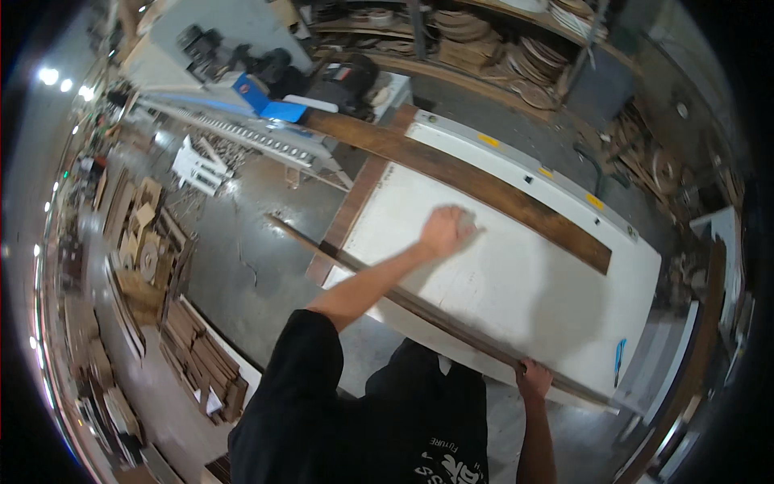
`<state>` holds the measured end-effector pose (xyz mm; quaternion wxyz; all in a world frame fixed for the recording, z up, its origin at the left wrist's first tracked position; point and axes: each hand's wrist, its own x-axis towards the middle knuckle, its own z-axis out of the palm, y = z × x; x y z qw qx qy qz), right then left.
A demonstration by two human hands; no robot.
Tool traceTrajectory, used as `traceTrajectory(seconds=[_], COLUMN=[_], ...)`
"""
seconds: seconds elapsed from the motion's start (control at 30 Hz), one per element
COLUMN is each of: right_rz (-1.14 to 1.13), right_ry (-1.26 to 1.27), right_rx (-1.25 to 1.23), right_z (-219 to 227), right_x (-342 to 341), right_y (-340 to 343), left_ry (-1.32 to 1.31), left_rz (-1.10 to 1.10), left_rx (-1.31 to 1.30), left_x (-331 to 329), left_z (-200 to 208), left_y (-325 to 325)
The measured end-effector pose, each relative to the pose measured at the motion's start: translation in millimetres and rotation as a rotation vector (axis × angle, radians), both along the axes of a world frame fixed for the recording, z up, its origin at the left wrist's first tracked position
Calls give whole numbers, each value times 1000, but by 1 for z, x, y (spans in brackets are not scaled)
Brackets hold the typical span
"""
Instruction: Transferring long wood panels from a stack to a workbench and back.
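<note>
My right hand (534,379) is closed around a long, narrow wooden strip (435,313) along the near edge of the white-topped table (556,278). The far end of the strip juts past the table's left side. Above the middle of the white top is my left hand (445,232), its fingers curled and slightly blurred. A small greyish patch shows at its fingertips, too indistinct to name. Beyond that hand, a long dark brown board (500,189) lies across the table beside a white guide rail (532,171) with yellow marks.
A blue-handled tool (619,361) lies at the table's right end. A machine with a blue guard (262,97) stands at the far left. Stacked brown boards (201,355) and scrap wood (145,250) are on the floor at left. Shelves (484,48) hold round wooden pieces.
</note>
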<state>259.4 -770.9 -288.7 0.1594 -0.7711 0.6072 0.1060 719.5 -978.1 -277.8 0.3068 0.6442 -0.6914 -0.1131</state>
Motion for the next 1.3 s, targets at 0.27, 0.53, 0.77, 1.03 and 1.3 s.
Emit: traceTrajectory(seconds=[0.27,0.53,0.77,1.03,1.3], right_rz=[-88,-97,-48,-6,80], right_ry=[-21,-139,-194,-118,-49], right_rx=[117,-95,-151,-116,-293], right_z=[24,11,11,41,37], right_x=[-4,-11,-21,-22,-25], right_y=[2,14,15,10,16], left_ry=[-444,-594,-519,-488,-551], left_rz=[-33,-8,-314,-451,-510], left_rx=[160,641,753,447,284], left_x=[82,123,89,-38,-160], left_z=[-17,-29,-43,-20,12], left_y=[-159,-212,-196,-74,14])
